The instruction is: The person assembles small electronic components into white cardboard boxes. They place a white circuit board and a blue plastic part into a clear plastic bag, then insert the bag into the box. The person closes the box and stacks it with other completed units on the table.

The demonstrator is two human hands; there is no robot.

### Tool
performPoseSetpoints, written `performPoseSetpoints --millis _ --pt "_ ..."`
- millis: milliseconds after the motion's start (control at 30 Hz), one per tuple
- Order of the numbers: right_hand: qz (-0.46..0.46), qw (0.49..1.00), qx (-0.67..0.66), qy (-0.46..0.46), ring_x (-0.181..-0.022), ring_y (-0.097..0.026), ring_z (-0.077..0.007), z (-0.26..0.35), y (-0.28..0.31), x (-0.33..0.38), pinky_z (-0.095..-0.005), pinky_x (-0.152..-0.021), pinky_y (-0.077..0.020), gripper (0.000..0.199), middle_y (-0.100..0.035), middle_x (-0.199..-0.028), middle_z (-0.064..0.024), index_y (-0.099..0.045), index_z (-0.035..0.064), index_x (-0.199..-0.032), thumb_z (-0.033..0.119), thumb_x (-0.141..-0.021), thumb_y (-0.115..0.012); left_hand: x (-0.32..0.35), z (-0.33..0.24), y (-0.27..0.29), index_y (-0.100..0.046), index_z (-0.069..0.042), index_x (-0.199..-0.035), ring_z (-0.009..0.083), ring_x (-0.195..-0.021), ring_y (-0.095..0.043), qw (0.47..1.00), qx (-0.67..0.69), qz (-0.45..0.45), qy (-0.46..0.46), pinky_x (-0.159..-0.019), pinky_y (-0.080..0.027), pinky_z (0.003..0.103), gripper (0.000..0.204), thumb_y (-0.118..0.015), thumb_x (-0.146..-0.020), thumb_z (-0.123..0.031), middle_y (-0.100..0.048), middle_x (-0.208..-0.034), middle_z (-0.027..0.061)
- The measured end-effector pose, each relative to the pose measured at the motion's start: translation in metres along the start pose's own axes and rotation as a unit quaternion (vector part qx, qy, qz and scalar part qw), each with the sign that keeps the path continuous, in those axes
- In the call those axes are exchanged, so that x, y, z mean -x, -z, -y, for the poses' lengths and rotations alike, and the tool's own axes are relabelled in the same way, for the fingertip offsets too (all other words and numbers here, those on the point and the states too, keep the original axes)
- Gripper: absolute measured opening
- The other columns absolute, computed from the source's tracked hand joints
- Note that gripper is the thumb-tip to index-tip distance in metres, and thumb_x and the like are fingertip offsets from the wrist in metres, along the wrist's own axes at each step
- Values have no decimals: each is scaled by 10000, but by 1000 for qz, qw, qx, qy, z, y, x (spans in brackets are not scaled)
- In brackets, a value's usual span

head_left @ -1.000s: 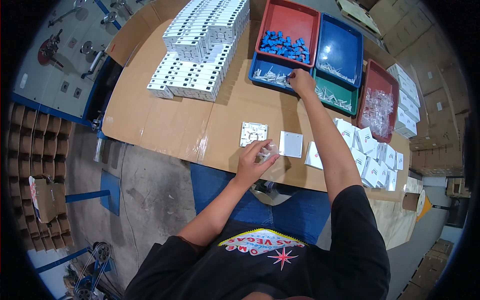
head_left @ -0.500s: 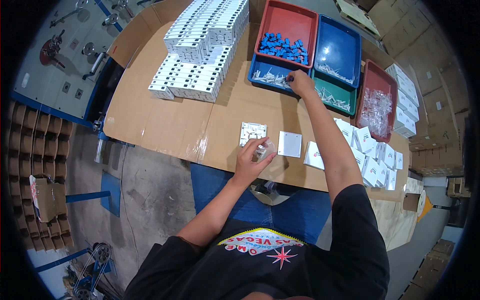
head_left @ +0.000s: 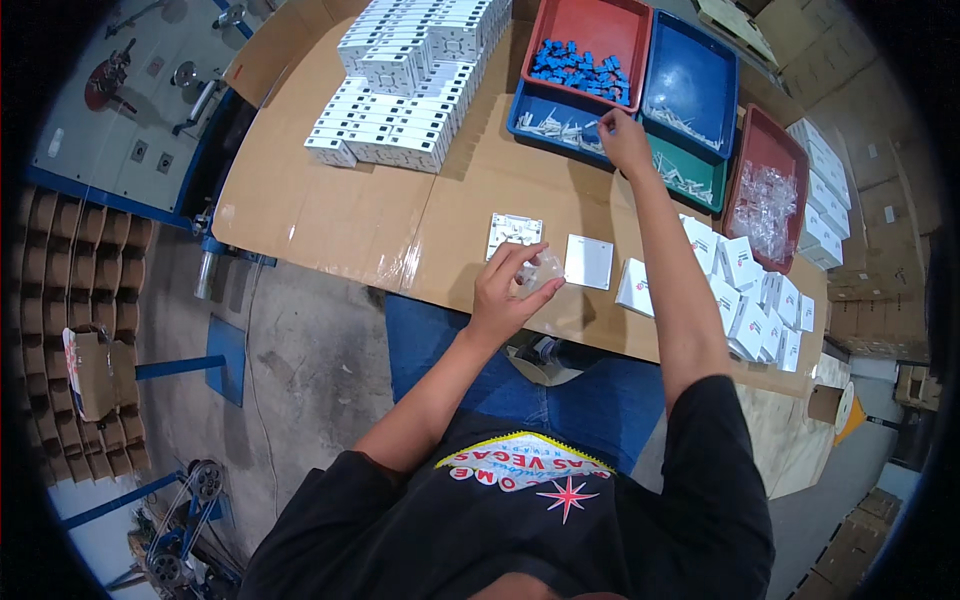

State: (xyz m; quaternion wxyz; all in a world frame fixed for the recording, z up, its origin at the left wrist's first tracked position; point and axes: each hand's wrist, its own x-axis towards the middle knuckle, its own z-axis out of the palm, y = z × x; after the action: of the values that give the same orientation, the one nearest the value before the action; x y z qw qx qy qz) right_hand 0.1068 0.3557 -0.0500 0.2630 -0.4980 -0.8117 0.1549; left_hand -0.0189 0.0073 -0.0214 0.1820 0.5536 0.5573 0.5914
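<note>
My left hand (head_left: 508, 297) is closed round a clear plastic piece (head_left: 546, 268), held just above the near edge of the table. Behind it lies an open white square housing (head_left: 516, 232) with its inner parts showing; my fingers hide its near side. To the right rests a plain white square plate (head_left: 589, 262). My right hand (head_left: 627, 145) is over the right end of the small blue tray (head_left: 518, 124), which holds loose white plastic sticks (head_left: 552, 127). Its fingertips are pinched together at a small white stick (head_left: 591, 125).
Stacked white square units (head_left: 400, 125) stand at the back left. Behind the small tray are a red tray (head_left: 590, 30) of blue parts and a larger blue tray (head_left: 690, 75). A green tray (head_left: 690, 172), a dark red tray (head_left: 765, 135) of clear pieces and white boxes (head_left: 745, 300) lie right.
The whole view has shifted slightly. My right hand's fingertips have lifted from among the white sticks, and a white stick now shows at them. My left hand keeps the clear piece.
</note>
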Motion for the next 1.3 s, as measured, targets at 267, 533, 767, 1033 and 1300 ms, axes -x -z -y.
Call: performPoseSetpoints --millis 267,533,767,1033,1300 --pt "73 919 -375 -96 -726 -530 9 110 103 158 -184 -636 -419 136 -720 -907 26 -755 6 -1051 87 -942 -749 -4 -13 6 -722 -37 -1233 185 -889 -653 1000 -10 -21 -14 -698 -513 297 511 -897 -755 -81 -661 -1021 94" --pt "180 911 -346 -132 -646 -465 -5 140 143 222 -184 -591 -379 139 -719 -931 27 -754 14 -1015 103 -914 -787 -2 -22 -2 -728 -65 -1258 174 -920 -657 1000 -3 5 -24 -681 -502 285 530 -901 -760 -119 -668 -1044 70" --pt "141 947 -290 3 -712 -544 -91 147 140 229 -247 -651 -447 165 -706 -969 -34 -755 7 -1023 141 -929 -774 2 -29 -2 -725 -79 -1275 167 -942 -668 999 -10 20 -28 -678 -511 282 535 -886 -766 -103 -689 -1079 66" --pt "199 944 -264 5 -769 -607 -143 162 139 242 -293 -691 -476 240 -706 -987 -78 -744 -17 -1048 213 -986 -710 6 -26 -1 -690 -88 -1313 185 -929 -671 999 9 14 -32 -679 -532 284 546 -865 -796 -117 -688 -1112 73" --pt "199 937 -285 -36 -730 -569 -127 152 150 235 -299 -676 -454 231 -701 -887 -70 -738 -22 -1050 200 -990 -713 10 -23 -6 -542 -35 -1463 113 -927 -658 969 172 72 159 -797 -539 277 703 -866 -842 -94 -703 -1127 91"
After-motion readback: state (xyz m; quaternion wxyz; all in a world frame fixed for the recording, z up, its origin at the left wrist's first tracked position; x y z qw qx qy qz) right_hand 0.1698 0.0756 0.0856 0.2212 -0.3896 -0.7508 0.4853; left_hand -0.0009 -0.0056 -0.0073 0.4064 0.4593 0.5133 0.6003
